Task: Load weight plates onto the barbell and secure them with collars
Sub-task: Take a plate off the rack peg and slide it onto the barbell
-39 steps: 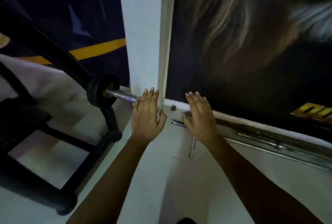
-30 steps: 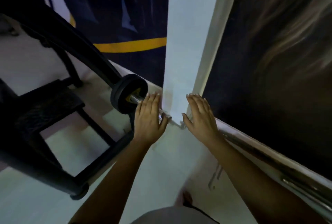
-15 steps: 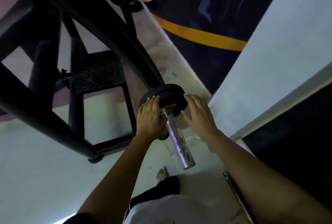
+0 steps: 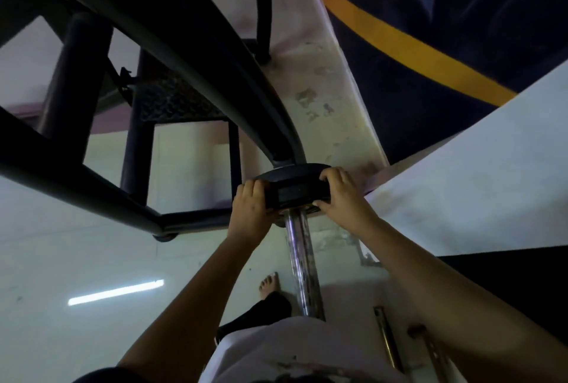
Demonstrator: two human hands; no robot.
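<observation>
A small black weight plate (image 4: 293, 189) sits on the chrome barbell sleeve (image 4: 302, 265), which points toward me. My left hand (image 4: 249, 207) grips the plate's left rim with curled fingers. My right hand (image 4: 342, 198) grips its right rim, fingers wrapped over the top and thumb under. Beyond the plate the bar disappears behind a thick black frame tube (image 4: 196, 53). No collar shows on the sleeve.
A black steel rack frame (image 4: 76, 179) fills the left and top. To the right stand a white wall corner (image 4: 476, 173) and a dark banner with a yellow stripe (image 4: 408, 53). Loose metal rods (image 4: 387, 339) lie on the pale floor at lower right. My bare foot (image 4: 270, 284) stands beside the sleeve.
My view swung left from the wall corner to the bar's end. Both hands went from flat and spread to closed on the plate's rim.
</observation>
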